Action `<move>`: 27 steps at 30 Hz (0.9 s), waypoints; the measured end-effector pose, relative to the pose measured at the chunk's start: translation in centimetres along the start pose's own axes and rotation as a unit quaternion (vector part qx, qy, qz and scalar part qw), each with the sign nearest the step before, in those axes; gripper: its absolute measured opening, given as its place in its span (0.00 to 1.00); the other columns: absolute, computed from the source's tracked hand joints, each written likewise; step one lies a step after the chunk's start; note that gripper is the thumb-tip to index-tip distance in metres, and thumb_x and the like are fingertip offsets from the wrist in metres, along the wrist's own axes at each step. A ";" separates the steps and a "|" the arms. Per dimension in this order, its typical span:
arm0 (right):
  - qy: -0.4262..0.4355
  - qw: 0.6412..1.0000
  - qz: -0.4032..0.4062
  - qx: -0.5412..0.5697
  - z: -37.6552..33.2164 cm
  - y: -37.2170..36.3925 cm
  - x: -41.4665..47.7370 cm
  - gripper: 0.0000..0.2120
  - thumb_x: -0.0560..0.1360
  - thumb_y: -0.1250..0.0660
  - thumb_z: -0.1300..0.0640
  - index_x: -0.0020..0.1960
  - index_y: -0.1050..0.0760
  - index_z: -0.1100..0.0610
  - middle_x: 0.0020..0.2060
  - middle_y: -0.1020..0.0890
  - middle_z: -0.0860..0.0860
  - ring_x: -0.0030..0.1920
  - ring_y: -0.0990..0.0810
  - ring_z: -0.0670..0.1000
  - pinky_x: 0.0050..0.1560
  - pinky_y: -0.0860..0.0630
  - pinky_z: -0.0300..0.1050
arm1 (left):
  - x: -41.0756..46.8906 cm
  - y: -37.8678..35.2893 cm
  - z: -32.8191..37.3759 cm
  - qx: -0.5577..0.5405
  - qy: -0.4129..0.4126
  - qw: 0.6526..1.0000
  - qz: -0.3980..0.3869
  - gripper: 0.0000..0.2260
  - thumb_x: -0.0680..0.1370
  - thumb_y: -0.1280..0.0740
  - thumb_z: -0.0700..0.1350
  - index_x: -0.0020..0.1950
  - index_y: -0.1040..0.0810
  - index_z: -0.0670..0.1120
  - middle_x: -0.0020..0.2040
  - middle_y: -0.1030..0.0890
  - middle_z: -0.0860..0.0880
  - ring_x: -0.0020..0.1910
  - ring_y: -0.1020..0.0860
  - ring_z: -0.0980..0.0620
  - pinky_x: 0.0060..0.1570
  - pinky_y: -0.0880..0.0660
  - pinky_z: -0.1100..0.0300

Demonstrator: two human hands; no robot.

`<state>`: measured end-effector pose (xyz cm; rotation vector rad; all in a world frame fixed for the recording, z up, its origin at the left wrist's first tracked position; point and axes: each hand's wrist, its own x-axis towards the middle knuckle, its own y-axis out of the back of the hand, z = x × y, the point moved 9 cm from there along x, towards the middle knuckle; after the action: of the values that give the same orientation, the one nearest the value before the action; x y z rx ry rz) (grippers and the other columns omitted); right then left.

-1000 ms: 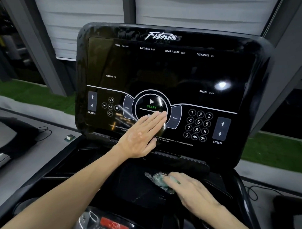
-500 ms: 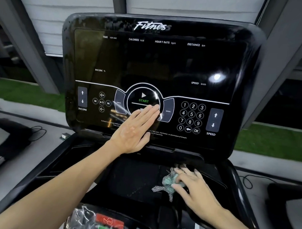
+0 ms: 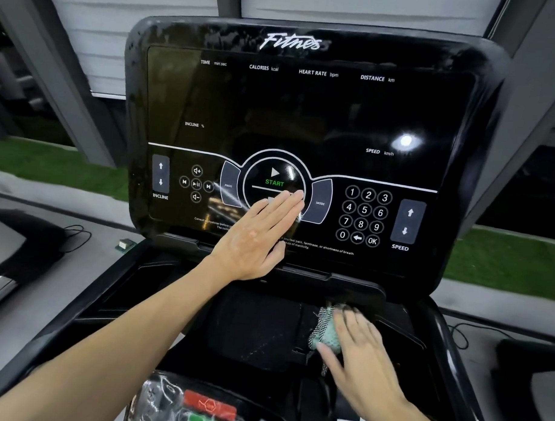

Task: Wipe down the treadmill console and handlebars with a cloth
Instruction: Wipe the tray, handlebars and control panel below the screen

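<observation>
Two hands in frame, one cloth. Console [image 3: 305,110] fills the view, tilted up ahead of the person, glossy black. Readable: "Fitnes" on top; TIME, CALORIES, HEART RATE, DISTANCE; INCLINE left, SPEED right; START centre, between PROG and MODE; keypad 0–9, OK. Tray [image 3: 250,329] sits below the screen. Left hand [image 3: 256,238] lies flat on the screen's lower centre, fingers straight, holding nothing. Right hand [image 3: 362,348] presses the cloth [image 3: 324,333] onto the tray's right part, fingers roughly straight, blurred. Cloth is below-right of the screen and under the right hand, so that hand is nearer. Likely next stroke: along the tray or up onto the panel.
</observation>
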<state>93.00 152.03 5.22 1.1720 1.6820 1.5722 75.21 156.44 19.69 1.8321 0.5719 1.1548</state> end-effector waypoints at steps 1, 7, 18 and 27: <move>0.016 1.000 0.003 0.001 -0.8 -0.1 0.4 0.33 0.80 0.53 0.38 0.67 0.27 0.61 0.61 0.23 0.54 0.64 0.25 0.55 0.67 0.36 0.50 | 0.0 0.0 0.0 0.002 0.001 1.000 0.000 0.32 0.75 0.38 0.41 0.78 0.42 0.37 0.79 0.44 0.42 0.79 0.46 0.45 0.77 0.48 0.52; 0.174 0.982 -0.004 0.075 -4.4 0.4 2.9 0.20 0.77 0.43 0.58 0.68 0.32 0.56 0.62 0.25 0.47 0.58 0.25 0.49 0.62 0.33 0.44 | 0.0 0.1 -0.1 -0.001 0.000 1.000 0.006 0.32 0.75 0.37 0.41 0.77 0.42 0.37 0.79 0.44 0.42 0.79 0.46 0.45 0.77 0.49 0.52; 0.196 0.980 0.012 0.041 -1.3 0.7 1.2 0.36 0.51 0.22 0.69 0.59 0.20 0.58 0.56 0.18 0.48 0.56 0.19 0.48 0.58 0.25 0.40 | 0.1 0.3 0.1 -0.002 -0.001 1.000 0.007 0.32 0.74 0.37 0.41 0.77 0.41 0.36 0.78 0.43 0.41 0.78 0.45 0.45 0.77 0.50 0.54; 0.252 0.963 -0.040 0.090 -5.8 -0.9 5.3 0.25 0.66 0.36 0.71 0.61 0.25 0.57 0.59 0.21 0.49 0.50 0.19 0.55 0.46 0.20 0.49 | 0.1 0.1 0.1 -0.004 -0.004 1.000 0.001 0.32 0.75 0.37 0.41 0.77 0.42 0.36 0.79 0.44 0.41 0.78 0.45 0.44 0.76 0.46 0.51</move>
<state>85.33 153.86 6.18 0.8090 2.2031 1.8005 75.30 156.41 19.79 1.8291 0.5606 1.1495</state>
